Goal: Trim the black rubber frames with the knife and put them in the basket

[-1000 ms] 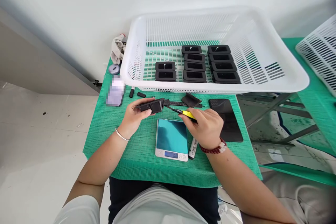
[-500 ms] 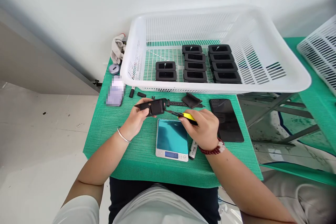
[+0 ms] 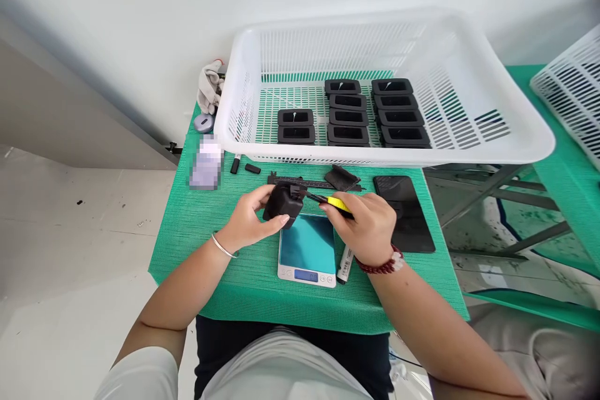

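My left hand [image 3: 246, 220] is closed around a black molded part [image 3: 282, 201], tilted above the left rear of a digital scale [image 3: 307, 250]. In my right hand [image 3: 368, 225] is a yellow-and-black utility knife [image 3: 338, 204]. Its blade points left and meets, or nearly meets, the right upper edge of the black part; I cannot tell whether it touches. Behind the hands lie a black caliper [image 3: 304, 183] and a curved black scrap piece [image 3: 342, 179]. A white marker [image 3: 345, 264] lies beside the scale, below my right hand.
A large white basket [image 3: 384, 155] holds several black frame-shaped parts [image 3: 349, 135] at the back. On the right of the green mat lies a dark phone [image 3: 412, 219]. A blurred-out phone [image 3: 206, 165], a round case [image 3: 204, 123] and gloves [image 3: 209, 87] sit at the left.
My left hand has turned the black part, so another side faces up, and brought it slightly lower. The knife in my right hand has shifted slightly right.
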